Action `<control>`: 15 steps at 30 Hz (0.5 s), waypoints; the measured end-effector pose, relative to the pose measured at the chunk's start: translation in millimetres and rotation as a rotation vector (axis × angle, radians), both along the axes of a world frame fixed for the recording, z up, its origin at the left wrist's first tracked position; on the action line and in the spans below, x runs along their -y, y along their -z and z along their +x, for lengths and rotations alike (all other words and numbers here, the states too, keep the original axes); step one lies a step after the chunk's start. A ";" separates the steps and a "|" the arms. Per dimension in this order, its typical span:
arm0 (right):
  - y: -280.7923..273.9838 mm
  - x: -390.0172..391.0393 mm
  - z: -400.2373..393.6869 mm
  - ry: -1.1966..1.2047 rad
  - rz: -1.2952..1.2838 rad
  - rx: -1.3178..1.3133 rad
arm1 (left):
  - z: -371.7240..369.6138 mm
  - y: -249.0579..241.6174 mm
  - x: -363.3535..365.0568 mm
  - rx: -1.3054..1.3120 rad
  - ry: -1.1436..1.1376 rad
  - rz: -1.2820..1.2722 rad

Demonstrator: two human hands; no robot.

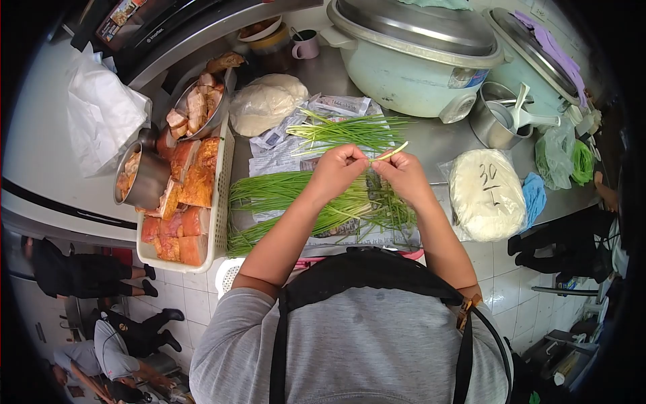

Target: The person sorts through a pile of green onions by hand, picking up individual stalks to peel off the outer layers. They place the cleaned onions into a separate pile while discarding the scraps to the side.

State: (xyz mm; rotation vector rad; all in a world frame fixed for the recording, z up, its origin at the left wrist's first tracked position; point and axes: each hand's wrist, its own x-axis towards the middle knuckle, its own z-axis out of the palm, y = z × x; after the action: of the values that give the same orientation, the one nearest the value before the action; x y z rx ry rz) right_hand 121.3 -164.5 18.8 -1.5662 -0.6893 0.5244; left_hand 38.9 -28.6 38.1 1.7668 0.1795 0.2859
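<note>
Above the newspaper (pixel 266 163), our left hand (pixel 342 170) and right hand (pixel 402 176) pinch a pale stalk (pixel 396 150), slanting forward-right past the latter.

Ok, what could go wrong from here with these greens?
Long, thin green stalks might slip off the grey metal counter, lying near its front edge. Reddish-brown meat in the white plastic basket beside the stalks might drip onto them. The pale, slim stalk pinched by left hand and right hand may snap.
</note>
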 end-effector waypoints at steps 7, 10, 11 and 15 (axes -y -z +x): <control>-8.1 21.2 10.5 -0.006 0.092 -0.213 | -2.6 2.4 -16.1 0.028 -0.052 -0.030; -13.5 35.4 24.6 0.202 0.309 -0.335 | -4.1 6.9 -22.5 0.022 -0.076 -0.095; -14.8 38.6 28.5 0.225 0.374 -0.358 | -4.2 8.6 -23.7 0.015 -0.085 -0.126; -18.1 38.1 25.6 0.157 0.264 -0.338 | -5.1 0.1 -13.7 -0.078 -0.041 -0.250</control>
State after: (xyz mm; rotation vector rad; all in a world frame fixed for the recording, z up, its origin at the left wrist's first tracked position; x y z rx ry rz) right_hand 146.9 -202.6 36.9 -1.2338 -0.3576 0.5414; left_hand 33.8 -14.9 38.0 1.5283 0.2952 0.2144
